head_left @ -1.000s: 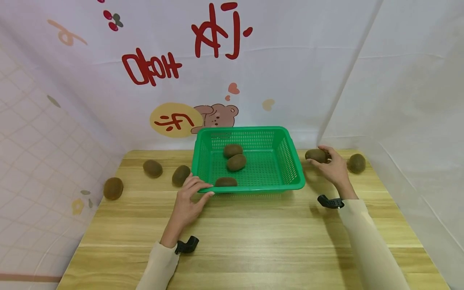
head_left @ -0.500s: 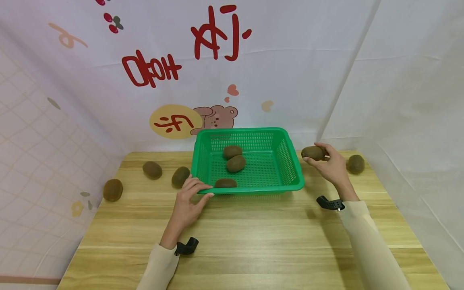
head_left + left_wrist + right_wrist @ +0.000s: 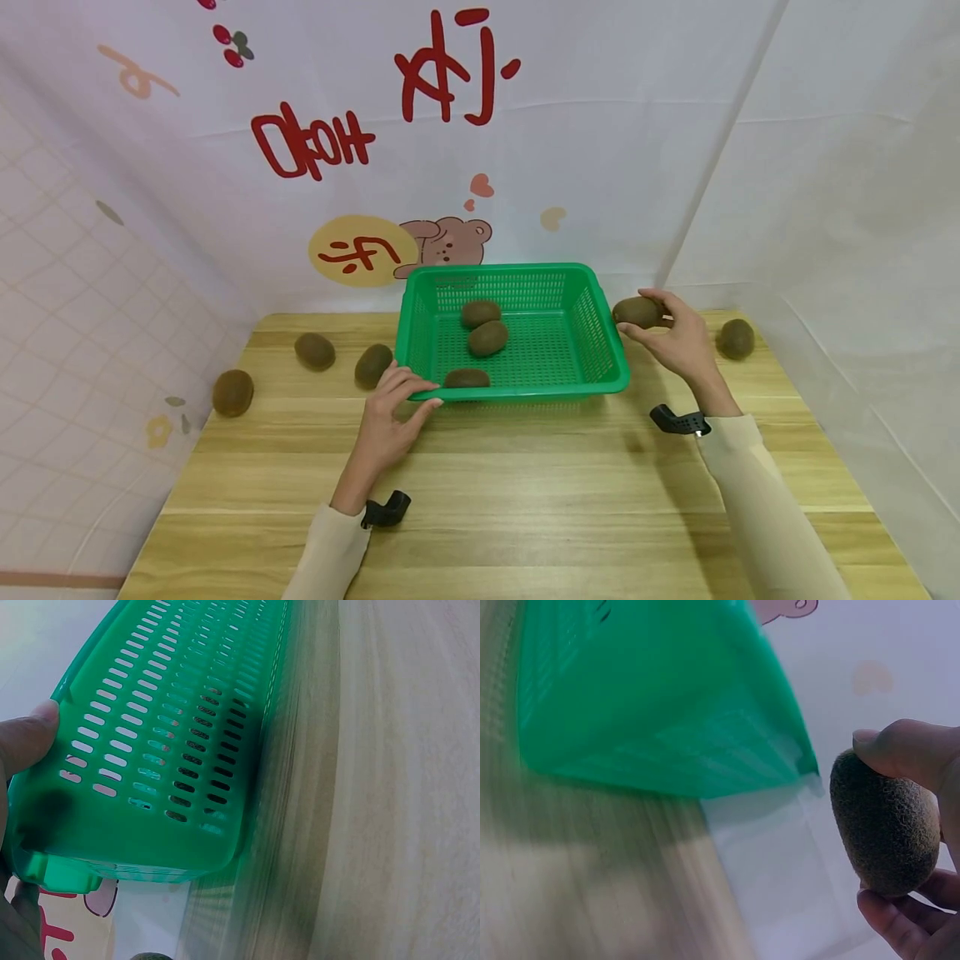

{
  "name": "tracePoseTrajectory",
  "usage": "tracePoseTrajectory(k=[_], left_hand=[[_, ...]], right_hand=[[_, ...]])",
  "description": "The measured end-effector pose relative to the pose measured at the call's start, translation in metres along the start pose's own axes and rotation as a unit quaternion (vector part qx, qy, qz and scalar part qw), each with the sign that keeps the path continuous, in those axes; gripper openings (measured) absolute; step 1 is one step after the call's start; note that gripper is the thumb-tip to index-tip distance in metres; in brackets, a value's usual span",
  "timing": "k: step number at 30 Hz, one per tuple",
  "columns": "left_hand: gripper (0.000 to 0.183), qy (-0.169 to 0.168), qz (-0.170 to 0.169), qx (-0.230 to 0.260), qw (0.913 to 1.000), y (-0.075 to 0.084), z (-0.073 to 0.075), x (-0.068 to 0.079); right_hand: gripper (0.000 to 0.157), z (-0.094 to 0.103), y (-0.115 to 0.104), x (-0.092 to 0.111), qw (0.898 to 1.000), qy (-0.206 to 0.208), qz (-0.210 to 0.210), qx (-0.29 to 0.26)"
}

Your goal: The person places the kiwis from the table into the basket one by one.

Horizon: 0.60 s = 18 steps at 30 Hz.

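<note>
A green plastic basket (image 3: 525, 390) with slotted walls stands on the wooden table near the back wall. Inside it lie three brown kiwis, two touching each other (image 3: 488, 338) and one by the front wall (image 3: 467, 378). My left hand (image 3: 388, 423) grips the basket's front left corner, thumb outside the rim, as the left wrist view also shows. Just beyond the basket's right side, my right hand (image 3: 678, 340) holds a kiwi (image 3: 885, 825) between thumb and fingers, raised off the table.
On the table's left side lie three loose kiwis, one (image 3: 372, 367) close to the basket, another (image 3: 315, 352) farther left and a third (image 3: 233, 392) near the left edge. To the right of my right hand sits one more kiwi (image 3: 736, 339). White printed cloth (image 3: 600, 150) hangs behind.
My right hand has lifted the kiwi and carried it left, up to the basket's right rim. The left hand and the basket have stayed in place.
</note>
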<state>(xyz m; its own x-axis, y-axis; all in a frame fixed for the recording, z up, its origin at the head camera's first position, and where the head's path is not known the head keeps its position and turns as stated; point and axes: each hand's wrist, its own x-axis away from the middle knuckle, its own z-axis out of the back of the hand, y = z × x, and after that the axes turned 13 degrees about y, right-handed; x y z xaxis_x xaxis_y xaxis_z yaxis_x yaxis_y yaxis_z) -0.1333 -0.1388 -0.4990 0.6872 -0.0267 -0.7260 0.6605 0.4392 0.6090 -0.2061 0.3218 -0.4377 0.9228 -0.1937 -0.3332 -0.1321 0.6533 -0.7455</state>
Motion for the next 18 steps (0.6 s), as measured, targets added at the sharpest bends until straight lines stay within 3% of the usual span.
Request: tracePoseTrajectory(k=[18], left_hand=[[0.021, 0.001, -0.002, 0.002, 1.0000, 0.002, 0.000, -0.001]], right_hand=[[0.066, -0.017, -0.033, 0.002, 0.997, -0.004, 0.070, -0.017]])
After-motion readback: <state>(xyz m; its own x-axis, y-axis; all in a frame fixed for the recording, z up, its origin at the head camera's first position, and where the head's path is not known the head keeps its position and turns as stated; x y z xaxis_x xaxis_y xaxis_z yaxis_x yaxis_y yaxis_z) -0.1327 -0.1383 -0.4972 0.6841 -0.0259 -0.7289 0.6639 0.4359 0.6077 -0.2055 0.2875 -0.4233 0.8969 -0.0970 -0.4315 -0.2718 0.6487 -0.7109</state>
